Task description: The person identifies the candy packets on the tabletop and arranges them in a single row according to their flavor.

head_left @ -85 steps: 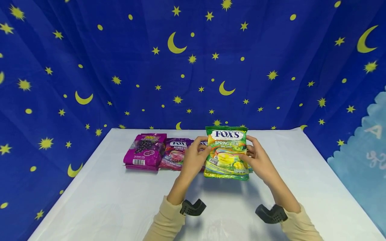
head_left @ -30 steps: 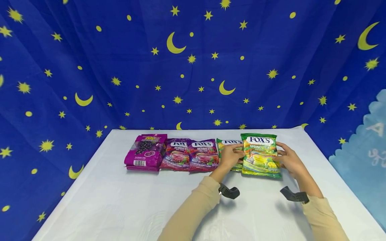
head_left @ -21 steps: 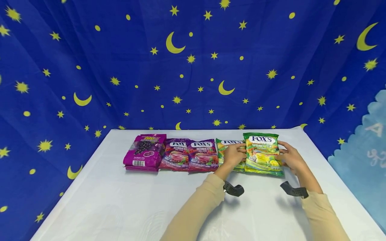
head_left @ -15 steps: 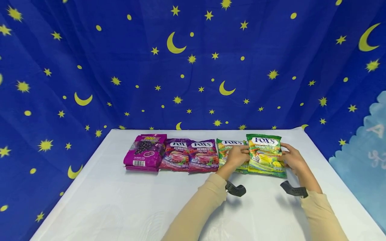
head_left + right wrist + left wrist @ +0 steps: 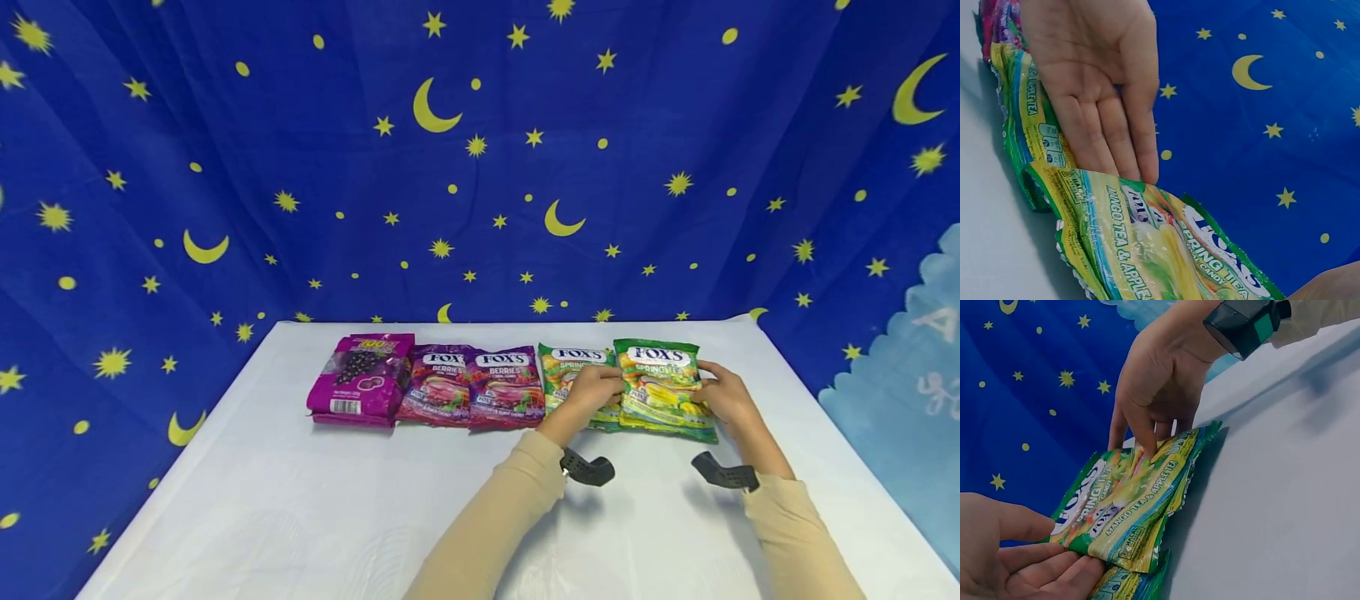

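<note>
A green-and-yellow Fox's Spring Tea candy bag (image 5: 660, 392) lies at the right end of a row of candy bags, overlapping a second Spring Tea bag (image 5: 558, 375). My right hand (image 5: 731, 404) grips its right edge, thumb on the front and other fingers behind. At its left edge, my left hand (image 5: 592, 392) touches with nearly straight fingers, reaching across the second bag and partly covering it. The right wrist view shows the left palm (image 5: 1097, 69) with fingertips against the bag's edge. In the left wrist view, the printed front of the bag (image 5: 1129, 494) faces up.
Two purple Fox's Berries bags (image 5: 438, 387) (image 5: 506, 387) and a magenta grape-print bag (image 5: 360, 379) continue the row leftward on the white table (image 5: 300, 517). Behind the table's far edge hangs a blue star-and-moon cloth (image 5: 480, 167).
Both hands have carried the Spring Tea bag from mid-table to the row's right end and lowered it. Lately it has shifted slightly right, its top tipping down.
</note>
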The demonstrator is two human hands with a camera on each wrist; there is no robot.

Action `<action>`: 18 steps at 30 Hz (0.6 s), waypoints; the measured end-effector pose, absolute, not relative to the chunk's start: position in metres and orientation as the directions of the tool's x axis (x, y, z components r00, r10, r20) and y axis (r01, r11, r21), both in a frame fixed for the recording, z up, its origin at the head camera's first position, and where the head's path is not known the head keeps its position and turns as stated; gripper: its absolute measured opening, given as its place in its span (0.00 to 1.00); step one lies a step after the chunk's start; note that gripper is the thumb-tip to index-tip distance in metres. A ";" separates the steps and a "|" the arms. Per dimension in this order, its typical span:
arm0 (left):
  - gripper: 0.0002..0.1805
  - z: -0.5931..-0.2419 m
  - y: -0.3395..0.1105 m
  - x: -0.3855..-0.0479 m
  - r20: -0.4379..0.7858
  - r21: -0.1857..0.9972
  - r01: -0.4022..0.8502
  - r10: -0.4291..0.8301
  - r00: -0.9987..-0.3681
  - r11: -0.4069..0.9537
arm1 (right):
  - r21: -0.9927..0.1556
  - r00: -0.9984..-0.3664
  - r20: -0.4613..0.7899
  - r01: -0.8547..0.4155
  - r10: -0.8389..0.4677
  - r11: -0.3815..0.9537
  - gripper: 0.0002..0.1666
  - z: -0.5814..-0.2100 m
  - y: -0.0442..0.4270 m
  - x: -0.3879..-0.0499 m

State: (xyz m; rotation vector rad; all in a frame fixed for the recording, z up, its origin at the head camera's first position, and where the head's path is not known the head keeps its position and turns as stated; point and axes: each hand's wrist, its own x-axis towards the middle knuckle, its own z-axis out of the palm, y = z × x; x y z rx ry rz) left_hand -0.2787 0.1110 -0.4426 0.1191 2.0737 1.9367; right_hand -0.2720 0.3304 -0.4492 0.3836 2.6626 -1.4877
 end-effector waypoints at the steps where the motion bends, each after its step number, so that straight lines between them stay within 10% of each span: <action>1: 0.20 -0.442 0.111 -0.279 -0.169 0.985 -0.155 0.260 -0.951 0.076 | -0.825 -0.966 -0.177 0.250 0.188 0.508 0.45 -0.449 0.330 -0.272; 18: 0.22 -0.422 0.088 -0.274 -0.133 0.991 -0.126 0.323 -0.937 0.042 | -0.834 -0.948 -0.101 0.246 0.302 0.495 0.37 -0.466 0.332 -0.280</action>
